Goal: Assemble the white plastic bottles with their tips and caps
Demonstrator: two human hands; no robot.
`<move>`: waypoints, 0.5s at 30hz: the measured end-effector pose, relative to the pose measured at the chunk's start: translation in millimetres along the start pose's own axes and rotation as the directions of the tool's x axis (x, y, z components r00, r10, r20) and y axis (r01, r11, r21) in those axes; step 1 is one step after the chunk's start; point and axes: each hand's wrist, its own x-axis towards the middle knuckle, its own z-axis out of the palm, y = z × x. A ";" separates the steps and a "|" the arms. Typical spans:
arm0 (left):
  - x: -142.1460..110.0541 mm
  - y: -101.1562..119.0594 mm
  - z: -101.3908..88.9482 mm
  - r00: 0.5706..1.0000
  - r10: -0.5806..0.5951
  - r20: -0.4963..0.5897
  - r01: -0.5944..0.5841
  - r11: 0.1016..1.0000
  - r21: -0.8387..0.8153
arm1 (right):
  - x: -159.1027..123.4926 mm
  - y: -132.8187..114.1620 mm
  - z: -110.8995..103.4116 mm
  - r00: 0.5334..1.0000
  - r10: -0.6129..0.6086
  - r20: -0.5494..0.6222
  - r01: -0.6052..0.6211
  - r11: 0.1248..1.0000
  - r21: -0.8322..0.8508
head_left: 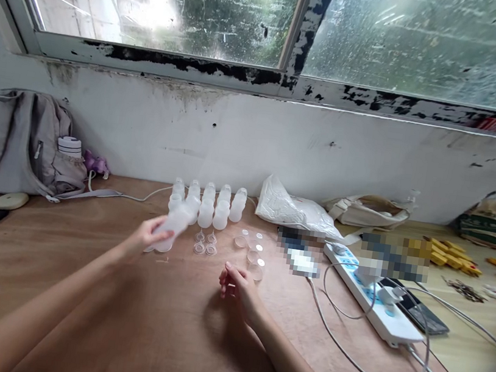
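My left hand is closed around a translucent white bottle, which is tilted and slightly blurred. Behind it, several similar frosted bottles with clear domed tops stand in rows. Small clear nipple-shaped pieces lie in a cluster just in front of those rows. Low over the table, my right hand has its fingers curled and thumb against the index finger; whatever they may hold is too small to make out. Close beside it are several clear round caps lying flat.
Along the wall are a grey backpack, a white plastic bag and a beige pouch. A power strip with looping cables lies on the right, near a phone and yellow tools.
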 end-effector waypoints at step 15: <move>77.3 -90.4 -70.0 0.938 0.050 -0.343 -0.031 0.998 0.061 | 9.7 18.3 0.9 0.989 -0.146 -0.037 0.129 0.947 -0.293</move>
